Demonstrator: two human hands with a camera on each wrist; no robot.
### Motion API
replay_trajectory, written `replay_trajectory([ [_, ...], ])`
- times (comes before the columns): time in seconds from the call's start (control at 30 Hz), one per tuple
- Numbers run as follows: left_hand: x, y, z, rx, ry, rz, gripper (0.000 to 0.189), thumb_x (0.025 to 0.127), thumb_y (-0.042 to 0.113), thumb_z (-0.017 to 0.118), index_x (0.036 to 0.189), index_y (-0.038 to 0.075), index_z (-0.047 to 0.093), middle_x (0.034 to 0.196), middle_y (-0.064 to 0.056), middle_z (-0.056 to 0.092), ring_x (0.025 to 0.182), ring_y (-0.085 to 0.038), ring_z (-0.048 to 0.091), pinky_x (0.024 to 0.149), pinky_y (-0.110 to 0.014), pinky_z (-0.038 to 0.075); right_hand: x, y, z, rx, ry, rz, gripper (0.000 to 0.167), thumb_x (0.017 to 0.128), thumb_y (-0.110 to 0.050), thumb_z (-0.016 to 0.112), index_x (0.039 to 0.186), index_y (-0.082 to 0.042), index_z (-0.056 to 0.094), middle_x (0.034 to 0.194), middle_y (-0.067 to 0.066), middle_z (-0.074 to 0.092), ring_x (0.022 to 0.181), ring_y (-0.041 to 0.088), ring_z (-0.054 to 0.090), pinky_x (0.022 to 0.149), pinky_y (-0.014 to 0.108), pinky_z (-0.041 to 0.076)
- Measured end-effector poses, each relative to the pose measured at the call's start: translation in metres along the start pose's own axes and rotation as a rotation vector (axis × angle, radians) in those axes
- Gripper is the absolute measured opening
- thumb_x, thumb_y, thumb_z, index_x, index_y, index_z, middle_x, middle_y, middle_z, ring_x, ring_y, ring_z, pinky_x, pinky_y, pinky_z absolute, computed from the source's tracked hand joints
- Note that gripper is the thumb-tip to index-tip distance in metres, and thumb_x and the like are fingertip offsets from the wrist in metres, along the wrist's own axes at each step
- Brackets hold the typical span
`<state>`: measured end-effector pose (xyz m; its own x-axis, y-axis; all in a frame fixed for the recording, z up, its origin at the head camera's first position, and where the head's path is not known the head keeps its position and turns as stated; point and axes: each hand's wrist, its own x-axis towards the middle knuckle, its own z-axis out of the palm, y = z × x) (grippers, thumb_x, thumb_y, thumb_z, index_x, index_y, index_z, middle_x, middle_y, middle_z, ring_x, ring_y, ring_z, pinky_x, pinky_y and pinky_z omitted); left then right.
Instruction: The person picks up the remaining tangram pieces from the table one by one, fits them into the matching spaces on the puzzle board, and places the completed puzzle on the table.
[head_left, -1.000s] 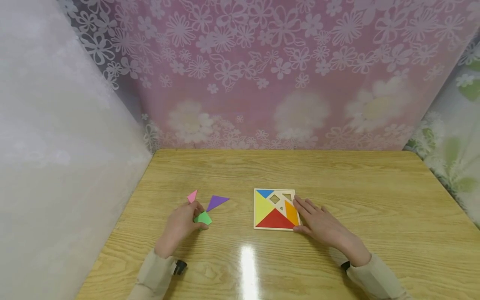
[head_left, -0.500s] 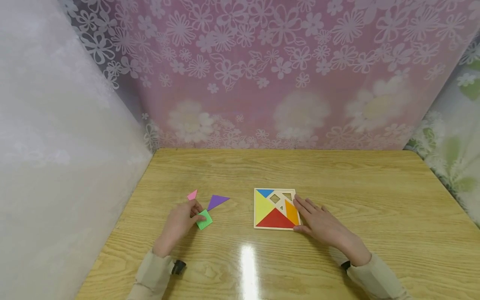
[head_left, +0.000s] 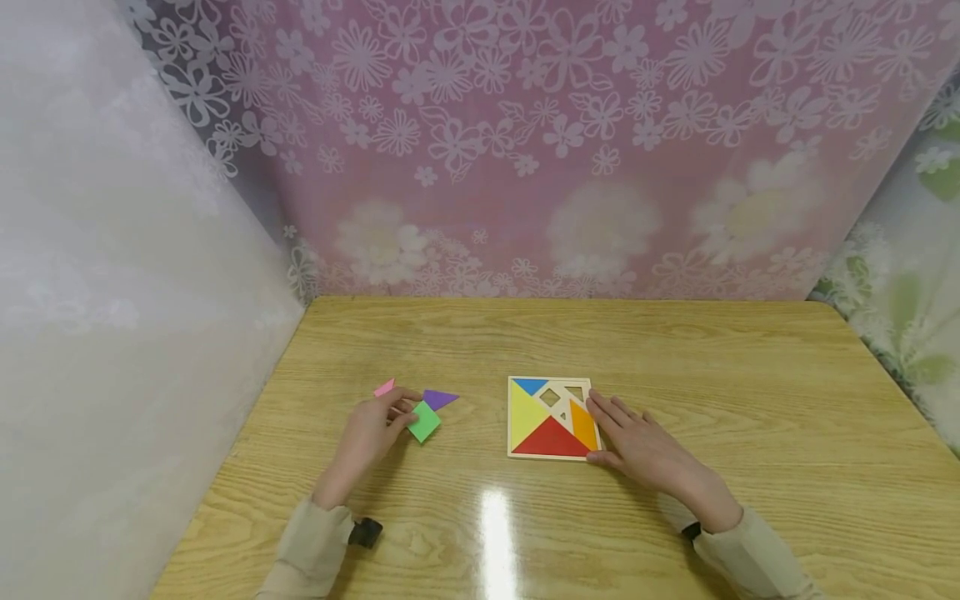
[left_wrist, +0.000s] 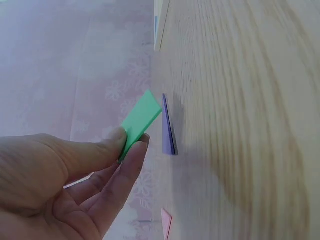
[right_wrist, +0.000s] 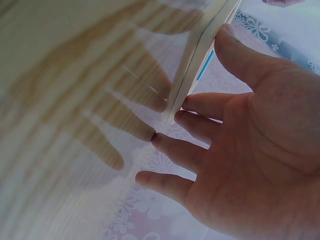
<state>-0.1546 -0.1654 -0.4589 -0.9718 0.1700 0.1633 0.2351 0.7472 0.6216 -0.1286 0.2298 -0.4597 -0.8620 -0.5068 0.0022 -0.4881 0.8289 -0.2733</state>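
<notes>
My left hand (head_left: 372,429) pinches a green square tangram piece (head_left: 424,422) between thumb and fingers; in the left wrist view the green piece (left_wrist: 142,120) is tilted and clear of the table. Just beyond it lies a purple triangle (head_left: 441,399), partly covered in the head view. A small pink piece (head_left: 385,387) shows behind the left fingers. To the right is a wooden tangram board (head_left: 535,423) with blue, yellow, red and orange pieces set in it, plus several cut-out shapes at its upper right. My right hand (head_left: 645,446), fingers straight, rests against the board's right edge.
Everything sits on a wood-grain table (head_left: 675,350). A pink floral curtain (head_left: 480,167) hangs along its far edge, and a pale sheet (head_left: 135,292) closes off the left side. Dark straps or mounts show at both wrists.
The green square has been lifted, turned and carried a little right and away from me in my left hand, now overlapping the purple triangle in view. My right hand and the board have stayed put.
</notes>
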Motion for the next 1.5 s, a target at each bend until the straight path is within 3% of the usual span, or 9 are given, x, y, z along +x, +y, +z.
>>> replay_trajectory([
  [0.13, 0.004, 0.004, 0.003, -0.030, -0.003, 0.006, 0.028, 0.092, 0.002, 0.072, 0.119, 0.008, 0.073, 0.095, -0.008, 0.073, 0.078, -0.020, 0.072, 0.062, -0.024, 0.056, 0.000, 0.000, -0.001, 0.001, 0.000, 0.005, 0.077, 0.096, -0.040, 0.068, 0.153, 0.003, 0.039, 0.158, 0.022, 0.037, 0.138, 0.049, 0.043, 0.101, 0.074, 0.037],
  [0.4, 0.014, 0.018, 0.008, -0.087, 0.001, 0.032, 0.027, 0.093, -0.001, 0.070, 0.118, 0.008, 0.074, 0.099, -0.012, 0.072, 0.085, -0.026, 0.072, 0.065, -0.027, 0.059, 0.000, 0.002, -0.001, -0.007, 0.001, 0.011, 0.078, 0.095, -0.040, 0.068, 0.153, 0.003, 0.039, 0.158, 0.022, 0.038, 0.138, 0.049, 0.043, 0.100, 0.074, 0.038],
  [0.57, 0.022, 0.027, 0.012, -0.087, -0.004, 0.044, 0.026, 0.093, 0.001, 0.070, 0.118, 0.008, 0.073, 0.099, -0.011, 0.073, 0.083, -0.024, 0.073, 0.065, -0.026, 0.058, 0.000, 0.002, -0.001, -0.008, -0.010, 0.013, 0.078, 0.096, -0.041, 0.067, 0.153, 0.003, 0.039, 0.159, 0.022, 0.037, 0.138, 0.049, 0.042, 0.101, 0.074, 0.037],
  [0.8, 0.034, 0.044, 0.018, -0.079, -0.030, 0.113, 0.026, 0.092, 0.002, 0.071, 0.117, 0.007, 0.072, 0.097, -0.010, 0.074, 0.079, -0.023, 0.073, 0.066, -0.027, 0.059, 0.000, 0.002, -0.001, -0.003, -0.004, 0.010, 0.077, 0.096, -0.039, 0.067, 0.153, 0.004, 0.039, 0.158, 0.023, 0.037, 0.138, 0.050, 0.043, 0.101, 0.074, 0.037],
  [0.97, 0.046, 0.062, 0.029, -0.051, -0.061, 0.153, 0.025, 0.093, 0.006, 0.072, 0.118, 0.009, 0.072, 0.097, -0.009, 0.074, 0.079, -0.021, 0.073, 0.065, -0.025, 0.057, -0.002, 0.003, 0.000, -0.012, 0.003, 0.008, 0.078, 0.096, -0.040, 0.068, 0.153, 0.004, 0.039, 0.158, 0.022, 0.037, 0.138, 0.050, 0.043, 0.100, 0.075, 0.037],
  [1.2, 0.068, 0.089, 0.048, -0.103, -0.149, 0.156, 0.028, 0.095, 0.009, 0.070, 0.123, 0.007, 0.069, 0.101, -0.008, 0.073, 0.085, -0.022, 0.072, 0.067, -0.024, 0.056, -0.002, 0.002, 0.000, -0.020, 0.015, 0.003, 0.077, 0.095, -0.039, 0.069, 0.153, 0.003, 0.040, 0.158, 0.022, 0.038, 0.137, 0.049, 0.044, 0.100, 0.074, 0.038],
  [1.5, 0.086, 0.106, 0.069, -0.088, -0.202, 0.172, 0.028, 0.095, 0.008, 0.071, 0.123, 0.007, 0.070, 0.103, -0.009, 0.074, 0.089, -0.022, 0.073, 0.066, -0.019, 0.054, 0.001, 0.000, -0.002, 0.000, -0.023, 0.024, 0.078, 0.096, -0.042, 0.067, 0.153, 0.003, 0.039, 0.159, 0.022, 0.036, 0.139, 0.050, 0.041, 0.100, 0.075, 0.037],
])
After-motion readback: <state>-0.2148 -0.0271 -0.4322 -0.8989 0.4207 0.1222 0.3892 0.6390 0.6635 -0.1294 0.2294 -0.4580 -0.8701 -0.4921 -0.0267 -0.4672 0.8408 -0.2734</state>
